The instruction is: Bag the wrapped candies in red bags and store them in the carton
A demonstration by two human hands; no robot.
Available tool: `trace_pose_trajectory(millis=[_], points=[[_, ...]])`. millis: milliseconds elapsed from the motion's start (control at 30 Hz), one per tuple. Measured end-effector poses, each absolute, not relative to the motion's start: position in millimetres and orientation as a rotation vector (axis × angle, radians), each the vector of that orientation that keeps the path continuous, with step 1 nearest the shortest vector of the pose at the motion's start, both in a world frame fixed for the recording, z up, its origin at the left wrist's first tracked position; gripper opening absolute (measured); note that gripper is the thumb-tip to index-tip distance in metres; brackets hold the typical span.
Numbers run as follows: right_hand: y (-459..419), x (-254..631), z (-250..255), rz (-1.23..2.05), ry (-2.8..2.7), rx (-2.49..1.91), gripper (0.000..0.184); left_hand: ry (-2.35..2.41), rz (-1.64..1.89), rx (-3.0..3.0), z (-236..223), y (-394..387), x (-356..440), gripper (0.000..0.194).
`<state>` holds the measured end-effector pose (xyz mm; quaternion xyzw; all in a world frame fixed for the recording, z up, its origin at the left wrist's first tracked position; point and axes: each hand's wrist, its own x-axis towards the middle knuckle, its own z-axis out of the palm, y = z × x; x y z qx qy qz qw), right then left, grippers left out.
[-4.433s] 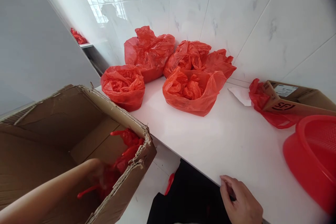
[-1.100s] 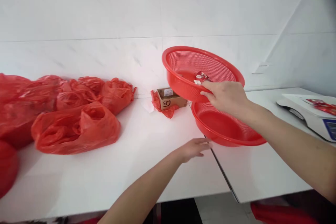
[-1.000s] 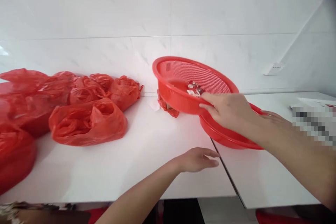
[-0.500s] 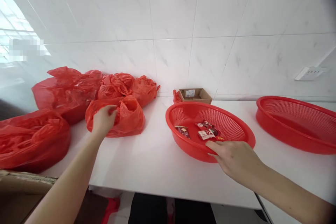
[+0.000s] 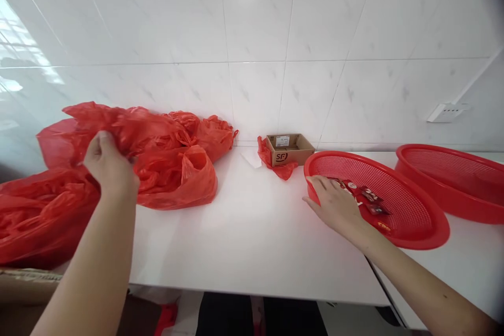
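My left hand point(image 5: 108, 163) is raised over the left side of the table, thumb and fingers closed on a crumpled red plastic bag point(image 5: 136, 123), which is slightly blurred. Just below and right of it, another red bag point(image 5: 192, 178) sits with its mouth open. My right hand point(image 5: 334, 199) grips the left rim of a red plastic basket point(image 5: 413, 189), fingers over the edge. The basket is tilted, and several small wrapped packets point(image 5: 372, 199) lie inside; my hand hides some of them.
A second red basket point(image 5: 452, 184) stands at the right. By the tiled wall is a small cardboard box point(image 5: 297, 153) with red plastic beside it. More red bags point(image 5: 39, 215) fill the left side. A larger cardboard box point(image 5: 27, 289) stands below the table's front edge.
My left hand has moved left from the open bag, lifting a crumpled red bag. My right hand has shifted the basket to the right and moved to its left rim, uncovering the small box's front.
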<state>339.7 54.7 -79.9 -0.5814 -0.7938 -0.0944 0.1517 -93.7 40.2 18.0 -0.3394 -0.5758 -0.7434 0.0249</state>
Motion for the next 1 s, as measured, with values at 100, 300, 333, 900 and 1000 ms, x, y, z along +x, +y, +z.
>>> trace_pose_trajectory(millis=[100, 300, 333, 900, 1000], points=[[37, 309, -68, 0.189, -2.170, -1.371, 0.038, -1.536, -2.958, -1.117, 3, 18, -46, 0.012], [1, 246, -74, 1.071, -1.845, -0.902, 0.041, -2.328, -2.822, -2.138, -94, -32, 76, 0.038], [0, 243, -80, 1.102, -1.792, -0.884, 0.034, -2.379, -2.774, -2.237, -107, -37, 85, 0.041], [25, 308, -89, 1.268, -0.745, -0.782, 0.029, -2.541, -2.343, -1.805, -134, -54, 68, 0.034], [24, 301, -90, 1.242, -0.747, -0.795, 0.031, -1.921, -2.134, -1.850, -126, -74, 91, 0.040]])
